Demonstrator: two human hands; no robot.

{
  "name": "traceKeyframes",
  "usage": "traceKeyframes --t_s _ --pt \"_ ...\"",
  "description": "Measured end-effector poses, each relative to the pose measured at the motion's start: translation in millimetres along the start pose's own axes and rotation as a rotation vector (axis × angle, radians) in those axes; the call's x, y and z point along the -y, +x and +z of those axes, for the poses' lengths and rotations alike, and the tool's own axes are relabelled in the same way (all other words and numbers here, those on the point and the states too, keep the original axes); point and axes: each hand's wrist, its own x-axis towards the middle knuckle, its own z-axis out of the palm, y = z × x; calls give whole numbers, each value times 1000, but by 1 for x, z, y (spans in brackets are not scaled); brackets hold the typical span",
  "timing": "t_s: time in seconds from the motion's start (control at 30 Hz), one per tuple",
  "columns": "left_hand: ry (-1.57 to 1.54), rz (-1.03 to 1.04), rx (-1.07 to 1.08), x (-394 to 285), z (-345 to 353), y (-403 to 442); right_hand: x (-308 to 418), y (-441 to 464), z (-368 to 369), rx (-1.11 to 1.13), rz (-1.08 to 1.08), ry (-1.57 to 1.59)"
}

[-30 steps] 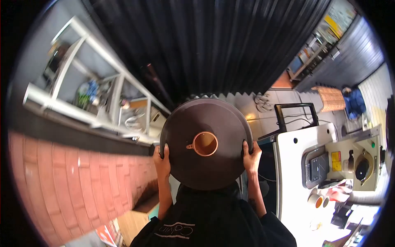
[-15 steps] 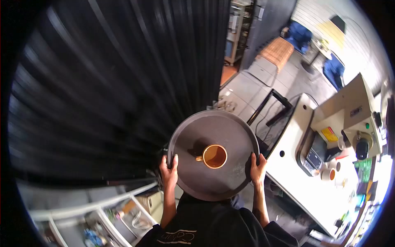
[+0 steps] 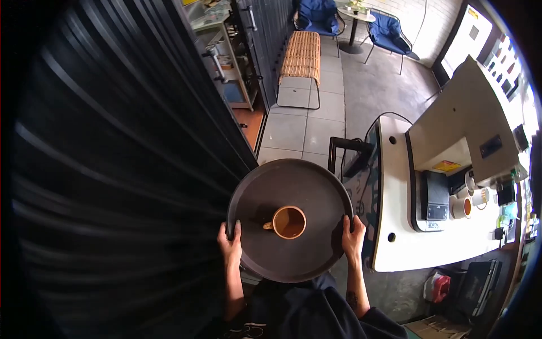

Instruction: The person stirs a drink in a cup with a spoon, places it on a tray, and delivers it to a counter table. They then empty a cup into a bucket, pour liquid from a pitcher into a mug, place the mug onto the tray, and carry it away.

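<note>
Between my hands is a round dark serving tray (image 3: 299, 183), held level in front of my body. My left hand (image 3: 230, 243) is closed on its left rim, with the thumb over the top edge. On the opposite rim my right hand (image 3: 353, 237) grips in the same way. Near the tray's middle stands an upright brown cup (image 3: 289, 222) with its handle pointing left. Brown liquid appears to be inside it. Neither hand touches the cup. The fingers under the tray are hidden.
A dark corrugated wall (image 3: 124, 169) runs along my left, with an open doorway (image 3: 248, 121) further ahead. To the right is a white counter (image 3: 395, 198) bearing a machine (image 3: 468, 124), a scale (image 3: 436, 198) and cups. Ahead stand a woven bench (image 3: 301, 53) and blue chairs (image 3: 389, 34).
My view has turned left, so the doorway and bench now lie nearly straight ahead. The shelving at lower left has left view. Both hands still hold the tray, with the cup on it.
</note>
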Motion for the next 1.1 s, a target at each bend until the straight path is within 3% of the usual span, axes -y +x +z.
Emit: traceKeyframes --t_s 0.23,0.43,0.57,0.83,0.9,1.1 --pt "40 -23 153 -16 59 131 32 91 44 -127 88 21" --pt "22 89 259 -53 123 231 72 161 67 -221 105 23" --pt "70 85 373 -71 169 291 60 206 83 -296 109 -8" --pt "55 210 515 -93 303 424 57 330 112 -443 183 -20" --pt "-71 206 577 -101 349 459 58 371 119 -535 162 -41" --pt "21 245 751 -149 452 546 69 463 130 -691 205 -39"
